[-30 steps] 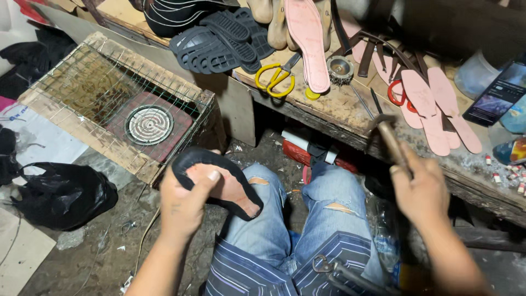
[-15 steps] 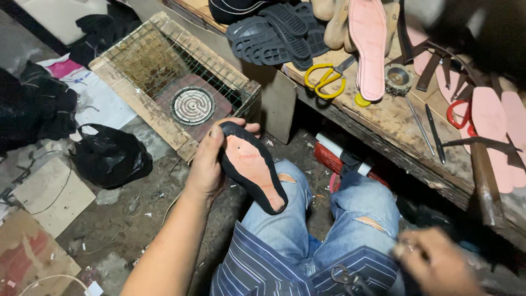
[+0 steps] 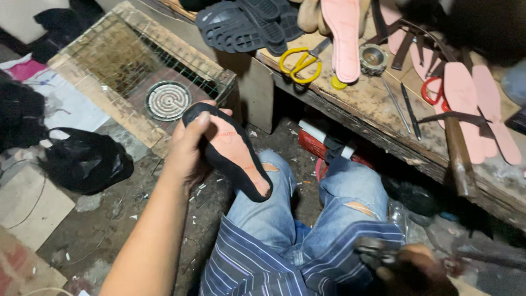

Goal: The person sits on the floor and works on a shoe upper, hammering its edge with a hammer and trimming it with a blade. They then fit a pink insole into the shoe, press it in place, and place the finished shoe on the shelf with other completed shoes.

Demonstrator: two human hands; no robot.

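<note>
One cluttered workbench (image 3: 378,104), seemingly dim workshop.

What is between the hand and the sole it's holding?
Nothing visible. The left hand grips the sole directly, thumb pressed on its pink face and fingers wrapped behind the black edge. The right hand sits low by the knee, blurred, apart from the sole.

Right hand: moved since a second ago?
Yes. The right hand dropped from up by the workbench, holding a hammer, to low beside the right knee, now gripping a dark, blurry tool.
</note>
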